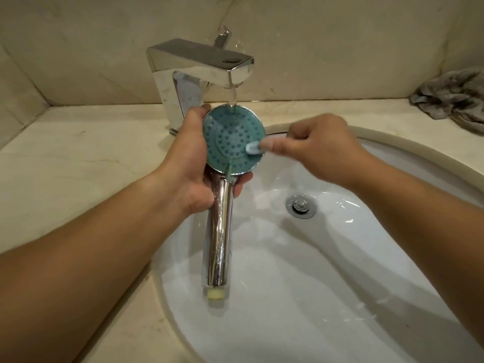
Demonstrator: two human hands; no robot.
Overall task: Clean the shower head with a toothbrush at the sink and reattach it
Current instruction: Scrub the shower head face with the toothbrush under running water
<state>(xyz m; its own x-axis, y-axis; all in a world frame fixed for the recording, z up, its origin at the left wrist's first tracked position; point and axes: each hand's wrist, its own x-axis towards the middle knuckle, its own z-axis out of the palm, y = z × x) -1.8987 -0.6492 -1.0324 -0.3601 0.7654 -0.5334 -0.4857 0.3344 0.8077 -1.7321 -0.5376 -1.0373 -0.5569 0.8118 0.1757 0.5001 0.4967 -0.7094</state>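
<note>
The left hand's (192, 163) fingers curl round the neck of the shower head (234, 141) at frame centre, thumb along the disc's left rim, fingertips showing under its lower edge. The right hand's (318, 146) fingers are closed on a brush (253, 148), whose pale blue head lies blurred against the lower right of the disc.

The shower head faces up — a round teal face dotted with rings of small nozzles, set in a chrome rim. Its chrome handle runs straight down toward the lower middle of the frame, wet and glossy, ending in a yellowish threaded stub. It is held over the left part of the white basin (340, 258).

Water from the tap (204, 66), upper centre, falls onto the top edge of the disc. The drain (300, 205) sits right of centre. The beige stone worktop (65, 158) surrounds the basin — a crumpled grey cloth (455, 98) lies on it at the upper right.
</note>
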